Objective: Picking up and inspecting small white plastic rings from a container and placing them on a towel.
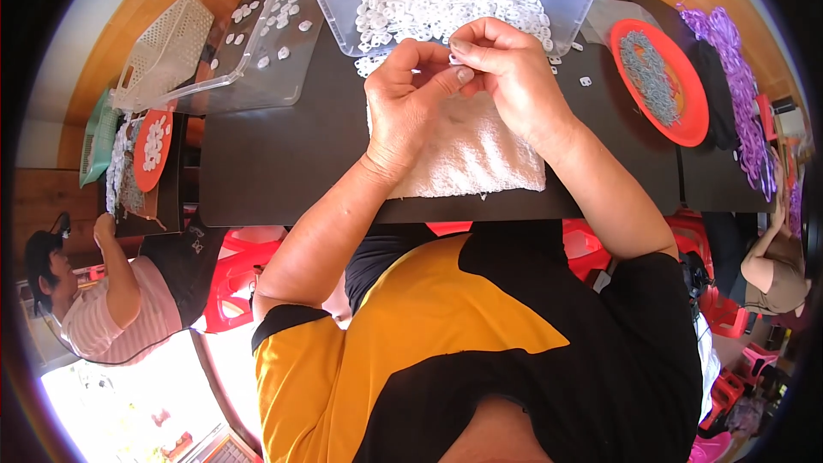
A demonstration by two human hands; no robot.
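Both hands (454, 77) pinch one small white piece (454, 58) together.

Two bare hands meet over the table, the left hand (410, 103) and the right hand (506, 69), above one white towel (480, 159). There are two clear plastic bins, one (343, 0) heaped with small white plastic rings (446, 4) too many to count, and another (257, 77) with roughly twenty scattered pieces. Two orange-red plates show, one (686, 111) at the right and one (153, 150) at the left, along with one cream perforated basket (167, 47).
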